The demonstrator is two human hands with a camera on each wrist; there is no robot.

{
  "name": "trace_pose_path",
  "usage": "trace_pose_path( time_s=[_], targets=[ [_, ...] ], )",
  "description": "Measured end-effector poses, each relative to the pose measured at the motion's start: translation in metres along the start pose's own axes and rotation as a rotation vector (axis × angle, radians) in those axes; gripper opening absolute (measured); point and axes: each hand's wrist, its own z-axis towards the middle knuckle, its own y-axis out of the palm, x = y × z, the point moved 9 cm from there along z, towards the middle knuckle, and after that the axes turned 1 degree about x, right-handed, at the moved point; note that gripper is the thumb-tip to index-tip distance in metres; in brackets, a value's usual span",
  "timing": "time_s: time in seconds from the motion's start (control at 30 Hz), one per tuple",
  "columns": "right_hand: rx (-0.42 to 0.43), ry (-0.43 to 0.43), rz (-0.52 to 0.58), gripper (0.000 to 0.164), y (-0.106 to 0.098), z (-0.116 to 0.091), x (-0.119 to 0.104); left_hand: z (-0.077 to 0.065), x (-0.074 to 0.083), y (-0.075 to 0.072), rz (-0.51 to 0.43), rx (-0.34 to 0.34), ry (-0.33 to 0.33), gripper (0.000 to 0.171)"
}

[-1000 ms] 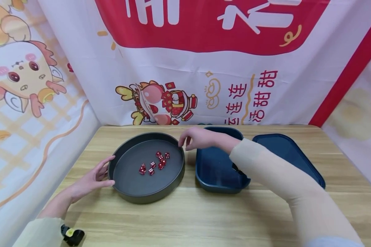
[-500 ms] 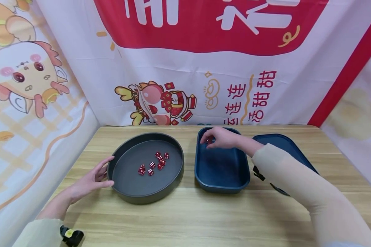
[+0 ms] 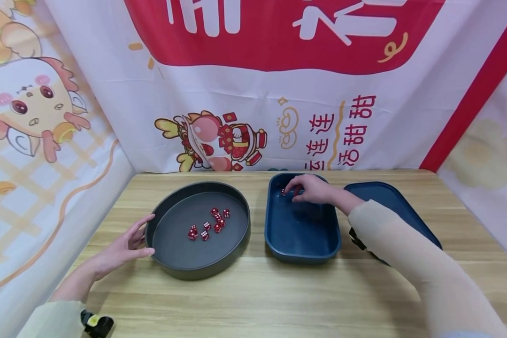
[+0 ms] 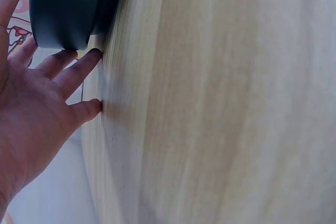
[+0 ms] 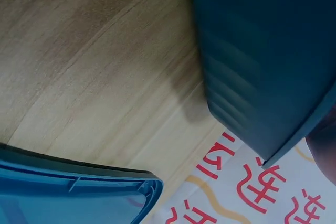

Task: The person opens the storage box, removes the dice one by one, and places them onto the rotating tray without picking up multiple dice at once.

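At the far left end inside the dark blue rectangular box (image 3: 304, 230) lies one red die (image 3: 283, 192). My right hand (image 3: 312, 188) hangs over that end, index fingertip right beside the die, thumb apart from it and nothing pinched. In the right wrist view only a dark bit of the hand (image 5: 324, 142) shows at the box's rim. My left hand (image 3: 120, 249) rests with spread fingers and thumb against the left side of a round dark grey pan (image 3: 181, 256). Several red dice (image 3: 218, 218) lie scattered in the pan. The left wrist view shows the left fingertips (image 4: 94, 53) by the pan's wall.
A blue lid (image 3: 380, 199) lies right of the box, partly behind my right sleeve. All of it stands on a wood-grain table (image 3: 245, 295). A printed cloth (image 3: 236, 84) hangs along the back edge, with another cloth at the left.
My right hand has moved from the pan's right rim over to the box with a die and has let it go there. The left hand stays at the pan.
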Motion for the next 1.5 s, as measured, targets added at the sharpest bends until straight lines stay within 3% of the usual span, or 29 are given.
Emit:
trace_pose_path(
  time_s=[0.47, 0.97, 1.27, 1.5],
  targets=[
    [0.003, 0.058, -0.066, 0.049, 0.009, 0.02, 0.02, 0.0, -0.001, -0.001, 0.011, -0.002, -0.006, 0.086],
    [-0.066, 0.083, -0.056, 0.044, 0.023, 0.025, 0.031, 0.001, -0.002, -0.003, 0.033, 0.006, -0.013, 0.086],
    [-0.1, 0.077, -0.033, 0.049, 0.027, 0.025, 0.028, 0.001, -0.001, -0.003, 0.028, 0.007, -0.015, 0.087],
    [-0.086, 0.056, 0.004, 0.038, 0.027, 0.021, 0.024, 0.001, -0.002, -0.003, 0.027, 0.007, -0.022, 0.087]
  ],
)
